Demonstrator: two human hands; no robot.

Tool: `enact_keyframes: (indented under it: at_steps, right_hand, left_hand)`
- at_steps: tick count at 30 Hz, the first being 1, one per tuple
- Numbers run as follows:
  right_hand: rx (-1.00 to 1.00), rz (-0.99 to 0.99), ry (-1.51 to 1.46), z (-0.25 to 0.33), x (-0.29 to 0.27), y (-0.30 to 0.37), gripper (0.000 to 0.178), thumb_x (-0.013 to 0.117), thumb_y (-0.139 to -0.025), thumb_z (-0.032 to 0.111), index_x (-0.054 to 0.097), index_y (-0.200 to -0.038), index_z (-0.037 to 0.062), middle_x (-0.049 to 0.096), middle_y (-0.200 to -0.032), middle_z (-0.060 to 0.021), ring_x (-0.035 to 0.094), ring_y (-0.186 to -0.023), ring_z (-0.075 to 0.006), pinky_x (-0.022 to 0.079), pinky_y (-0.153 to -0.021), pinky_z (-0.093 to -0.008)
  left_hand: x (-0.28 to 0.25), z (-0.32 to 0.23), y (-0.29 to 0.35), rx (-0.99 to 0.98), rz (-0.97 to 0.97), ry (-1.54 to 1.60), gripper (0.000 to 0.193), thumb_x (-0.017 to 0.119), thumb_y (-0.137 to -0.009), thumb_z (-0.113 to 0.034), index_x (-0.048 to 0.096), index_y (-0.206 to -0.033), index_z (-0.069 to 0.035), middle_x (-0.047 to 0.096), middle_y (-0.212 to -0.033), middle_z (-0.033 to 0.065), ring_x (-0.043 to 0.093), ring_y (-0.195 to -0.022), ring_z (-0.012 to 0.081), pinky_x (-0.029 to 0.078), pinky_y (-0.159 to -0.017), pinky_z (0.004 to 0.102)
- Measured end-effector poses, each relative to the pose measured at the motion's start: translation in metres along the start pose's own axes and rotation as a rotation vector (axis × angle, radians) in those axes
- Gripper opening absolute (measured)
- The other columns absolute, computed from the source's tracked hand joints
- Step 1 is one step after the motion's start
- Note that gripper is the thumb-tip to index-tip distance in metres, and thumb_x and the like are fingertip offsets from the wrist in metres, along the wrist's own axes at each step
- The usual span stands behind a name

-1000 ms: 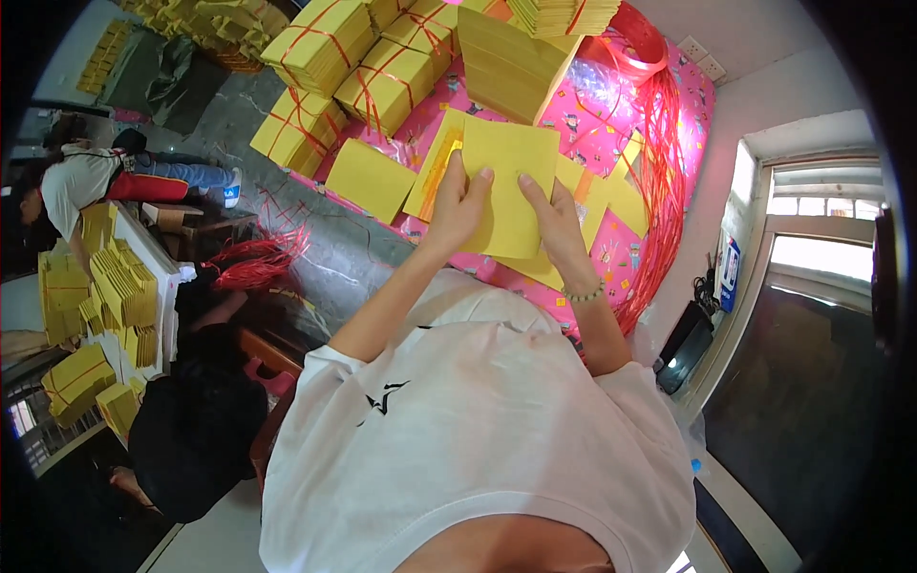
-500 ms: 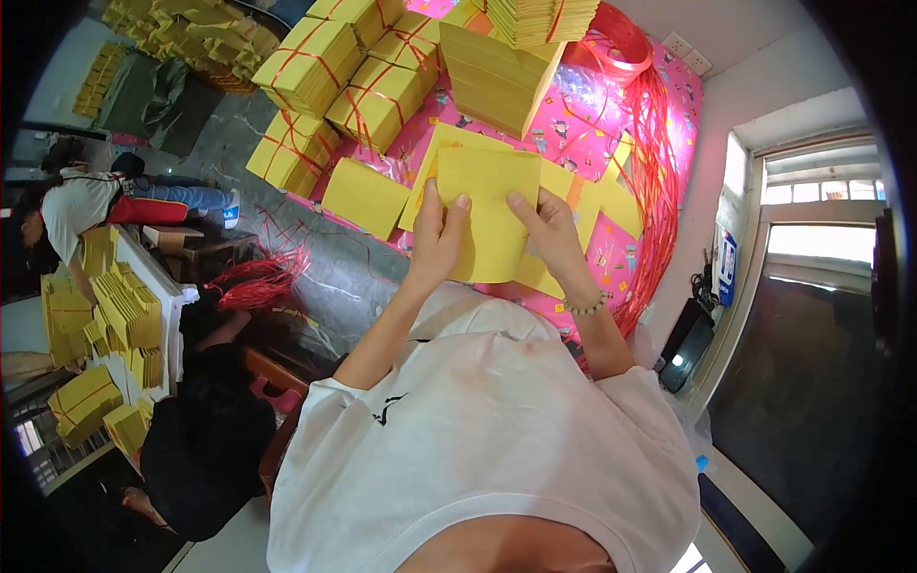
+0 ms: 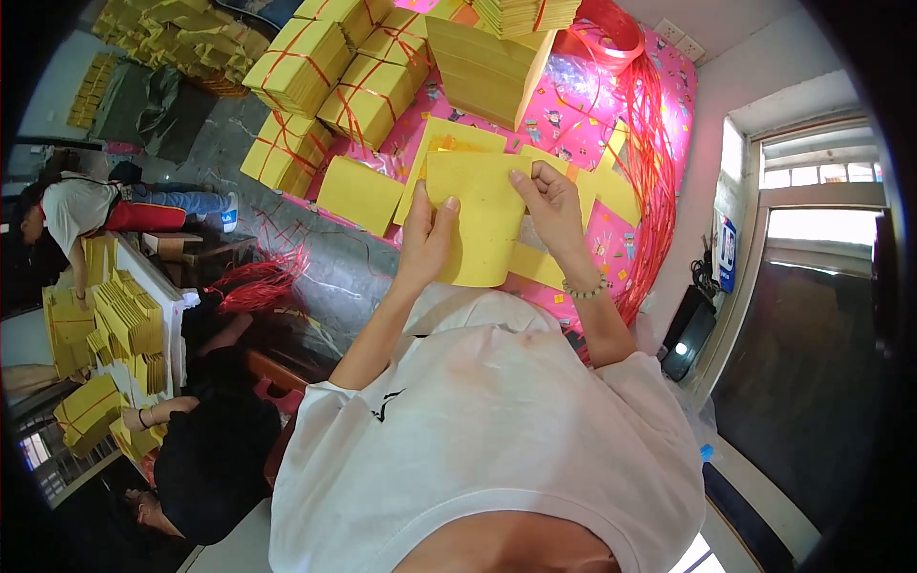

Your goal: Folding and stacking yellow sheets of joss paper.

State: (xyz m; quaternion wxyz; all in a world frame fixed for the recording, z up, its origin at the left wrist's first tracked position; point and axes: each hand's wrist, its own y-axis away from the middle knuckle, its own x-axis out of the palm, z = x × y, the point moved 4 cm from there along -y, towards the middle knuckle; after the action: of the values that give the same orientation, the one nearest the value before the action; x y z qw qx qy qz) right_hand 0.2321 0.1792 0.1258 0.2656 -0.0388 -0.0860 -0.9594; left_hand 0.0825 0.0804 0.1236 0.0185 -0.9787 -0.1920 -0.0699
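A yellow paper sheet or thin stack (image 3: 480, 224), perhaps folded, is upright between my hands above the near side of the pink-covered table (image 3: 611, 253). My left hand (image 3: 427, 237) grips its left edge, thumb in front and fingers behind. At the upper right corner my right hand (image 3: 554, 205) pinches it between thumb and curled fingers; a beaded bracelet circles that wrist. Beyond it more yellow sheets (image 3: 441, 138) lie on the table, some with an orange patch. A separate yellow piece (image 3: 360, 196) rests to the left, at the table edge.
Yellow bundles tied with red strips (image 3: 296, 62) are stacked at the far left of the table. A large yellow block (image 3: 482, 72) stands behind the sheets. Long red strips (image 3: 659, 162) hang along the right. Two people (image 3: 215, 458) work at a table on the left.
My right thumb and fingers have moved up to the sheet's upper right corner. My left hand and the paper have shifted slightly left in view. The person in black has reached toward the bundles.
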Motion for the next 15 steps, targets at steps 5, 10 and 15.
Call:
enact_keyframes:
  at_steps: [5,10,15]
  right_hand:
    - [0.142,0.053,0.006,0.015,0.011,0.011,0.026,0.060,-0.091,0.019,0.063,-0.104,-0.0033,0.067,-0.087,-0.0044,0.060,-0.073,-0.0050,0.049,-0.063,-0.0200]
    - [0.121,0.096,0.038,-0.004,0.009,0.012,0.030,0.061,-0.091,0.021,0.064,-0.108,-0.0036,0.068,-0.088,-0.0054,0.063,-0.072,-0.0071,0.052,-0.064,-0.0221]
    - [0.270,0.180,0.102,-0.006,0.012,0.020,0.030,0.063,-0.089,0.025,0.067,-0.101,-0.0019,0.069,-0.082,-0.0051,0.063,-0.068,-0.0080,0.052,-0.059,-0.0229]
  left_hand:
    - [-0.006,0.003,0.000,0.008,0.010,-0.001,0.026,0.046,-0.095,-0.010,0.042,-0.119,-0.001,0.055,-0.106,0.0070,0.051,-0.096,0.0100,0.043,-0.083,0.0259]
    - [-0.006,-0.002,0.000,-0.049,0.033,0.023,0.026,0.045,-0.095,-0.009,0.041,-0.120,-0.001,0.055,-0.107,0.0070,0.050,-0.098,0.0103,0.042,-0.085,0.0264]
    - [-0.012,0.004,-0.002,-0.126,0.046,0.070,0.026,0.046,-0.095,-0.009,0.043,-0.120,-0.001,0.055,-0.110,0.0060,0.050,-0.101,0.0111,0.041,-0.089,0.0270]
